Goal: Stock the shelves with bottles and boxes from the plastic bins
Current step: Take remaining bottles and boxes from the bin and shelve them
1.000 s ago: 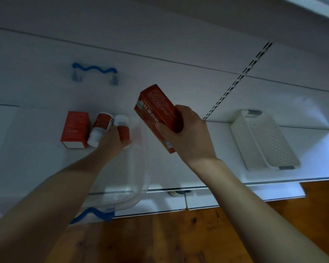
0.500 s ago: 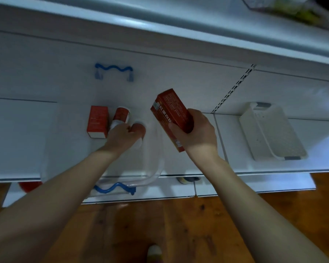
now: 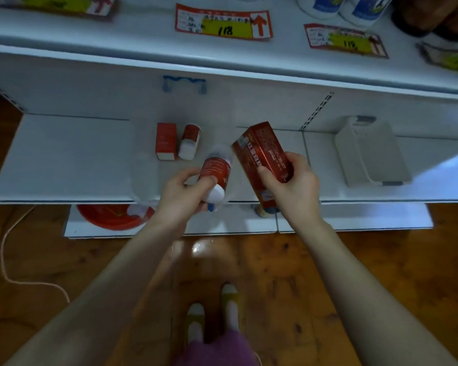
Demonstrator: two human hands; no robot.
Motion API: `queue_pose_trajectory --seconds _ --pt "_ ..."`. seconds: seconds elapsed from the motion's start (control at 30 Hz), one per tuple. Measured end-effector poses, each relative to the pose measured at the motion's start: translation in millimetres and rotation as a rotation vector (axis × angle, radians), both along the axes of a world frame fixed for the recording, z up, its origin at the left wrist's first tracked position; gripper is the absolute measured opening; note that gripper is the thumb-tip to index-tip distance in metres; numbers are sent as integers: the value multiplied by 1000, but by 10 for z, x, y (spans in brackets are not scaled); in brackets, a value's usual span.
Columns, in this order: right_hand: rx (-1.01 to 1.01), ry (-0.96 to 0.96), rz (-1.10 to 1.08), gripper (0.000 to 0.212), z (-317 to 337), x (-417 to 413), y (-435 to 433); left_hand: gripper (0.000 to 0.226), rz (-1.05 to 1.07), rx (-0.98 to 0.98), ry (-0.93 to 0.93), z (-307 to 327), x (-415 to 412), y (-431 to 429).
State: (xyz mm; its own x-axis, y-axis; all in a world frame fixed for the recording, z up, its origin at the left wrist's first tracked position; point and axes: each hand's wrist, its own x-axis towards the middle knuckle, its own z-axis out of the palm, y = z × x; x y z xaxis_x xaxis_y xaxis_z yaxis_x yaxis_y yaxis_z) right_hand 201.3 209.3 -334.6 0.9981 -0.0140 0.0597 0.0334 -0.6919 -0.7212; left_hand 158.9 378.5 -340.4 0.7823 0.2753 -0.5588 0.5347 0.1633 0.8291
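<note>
My left hand (image 3: 181,194) grips a red-labelled bottle with a white cap (image 3: 215,175), lifted above a clear plastic bin (image 3: 143,178) that sits on the white shelf (image 3: 64,159). A tall red box (image 3: 265,157) is tilted in my right hand (image 3: 291,186), just right of the bottle. Inside the bin lie a small red box (image 3: 166,141) and a second red and white bottle (image 3: 189,141), side by side at the far end.
A white perforated basket (image 3: 368,151) rests on the shelf to the right. The upper shelf (image 3: 143,48) carries price tags and white bottles. A red basin (image 3: 109,216) sits on the bottom shelf. Wooden floor, my feet and a cord on the left lie below.
My left hand has lifted the bottle out of the bin towards me. The view has tilted, and the upper shelf and floor have come into sight. The right hand still holds the box.
</note>
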Motion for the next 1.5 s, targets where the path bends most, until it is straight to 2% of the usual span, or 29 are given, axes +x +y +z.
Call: queue_pose_trajectory --seconds 0.13,0.37,0.63,0.77,0.87,0.93,1.03,1.17,1.27,1.4,1.5 --pt "42 42 -40 47 221 -283 -111 32 47 -182 79 253 -397 -54" --pt "98 89 -33 47 724 -749 -383 35 -21 -314 90 696 -958 -219" --pt "236 53 -94 39 1434 -959 -842 45 -110 -379 -97 1288 -1071 -509" --pt "273 -1 -145 40 1726 -932 -1143 68 -209 -409 -183 1571 -947 -718" --pt "286 -27 -183 37 1877 -889 -1402 57 -257 -414 -249 1781 -829 -942" --pt "288 -55 -207 34 1974 -858 -1598 46 -289 -419 -282 1899 -742 -1118" --pt "306 -76 -227 28 2110 -814 -1956 60 -372 -453 -324 2029 -609 -1436" --pt "302 -102 -247 26 2239 -762 -2630 68 -460 -450 -367 2176 -456 -2048" --pt "309 -121 -274 33 2323 -756 -3204 71 -472 -472 -365 2249 -347 -2594" --pt "303 -153 -298 22 2467 -817 -3936 72 -504 -512 -385 2306 -213 -3321" --pt "262 -180 -357 26 2527 -871 -4436 76 -570 -502 -399 2333 -104 -3839"
